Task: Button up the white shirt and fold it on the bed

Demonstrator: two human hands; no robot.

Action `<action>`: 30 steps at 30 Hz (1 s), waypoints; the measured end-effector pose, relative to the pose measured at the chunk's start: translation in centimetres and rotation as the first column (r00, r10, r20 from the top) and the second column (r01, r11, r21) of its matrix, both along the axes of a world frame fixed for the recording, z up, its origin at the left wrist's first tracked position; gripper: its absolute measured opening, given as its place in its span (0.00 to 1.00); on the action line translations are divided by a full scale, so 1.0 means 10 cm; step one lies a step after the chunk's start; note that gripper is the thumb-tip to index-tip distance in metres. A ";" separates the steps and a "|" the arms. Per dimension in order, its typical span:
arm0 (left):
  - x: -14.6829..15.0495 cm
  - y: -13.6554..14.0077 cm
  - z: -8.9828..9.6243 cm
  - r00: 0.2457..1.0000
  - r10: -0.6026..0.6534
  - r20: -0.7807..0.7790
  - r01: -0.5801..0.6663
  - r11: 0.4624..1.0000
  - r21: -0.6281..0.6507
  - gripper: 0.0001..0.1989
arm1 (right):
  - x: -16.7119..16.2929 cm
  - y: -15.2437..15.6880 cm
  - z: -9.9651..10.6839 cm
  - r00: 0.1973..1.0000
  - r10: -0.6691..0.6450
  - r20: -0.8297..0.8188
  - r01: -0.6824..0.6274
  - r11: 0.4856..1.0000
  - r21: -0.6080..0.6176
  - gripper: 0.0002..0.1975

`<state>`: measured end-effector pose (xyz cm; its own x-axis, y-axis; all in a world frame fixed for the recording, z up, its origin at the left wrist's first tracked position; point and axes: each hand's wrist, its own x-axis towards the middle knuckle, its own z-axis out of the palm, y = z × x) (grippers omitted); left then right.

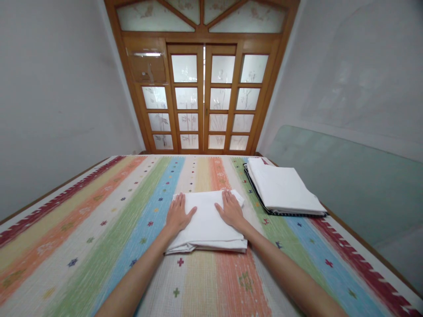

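Note:
A folded white cloth (205, 224) lies in the middle of a striped bedspread (109, 246), its layered edge facing me. My left hand (179, 214) rests flat on the cloth's left side, thumb spread out to the right. On the right side, my right hand (231, 209) presses down flat as well, with its thumb pointing inward. Neither hand grips the fabric. What kind of item the cloth is cannot be made out.
To the right sits a stack of folded white fabric (287, 187) with a black patterned cloth (261, 200) beneath it. A pale green panel (346, 176) stands along the right wall. Wooden doors with glass panes (203, 99) are at the far end.

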<state>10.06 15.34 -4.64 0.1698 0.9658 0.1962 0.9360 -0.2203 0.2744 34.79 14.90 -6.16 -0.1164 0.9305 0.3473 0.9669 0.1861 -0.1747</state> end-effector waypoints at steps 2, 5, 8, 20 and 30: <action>0.01 0.01 0.04 1.000 0.019 -0.001 -0.019 0.999 -0.026 0.40 | 0.01 -0.04 0.02 1.000 0.018 0.011 -0.018 1.000 -0.024 0.37; 0.04 0.02 0.08 0.998 0.053 -0.015 -0.054 0.998 -0.034 0.40 | 0.02 -0.17 0.08 0.995 0.084 0.051 -0.080 0.994 -0.072 0.36; 0.03 0.07 0.09 0.998 0.063 0.016 -0.063 0.998 0.000 0.37 | 0.03 -0.39 0.16 0.965 0.253 0.065 -0.242 0.959 -0.149 0.35; -0.79 0.65 0.32 0.954 -0.108 0.278 0.123 0.992 -0.037 0.17 | 0.14 -1.06 0.41 0.774 0.626 -0.094 -0.621 0.723 -0.304 0.34; -0.83 0.82 0.15 0.926 -0.217 0.309 0.195 0.976 0.100 0.13 | 0.17 -1.05 0.35 0.744 0.661 -0.097 -0.658 0.700 -0.276 0.42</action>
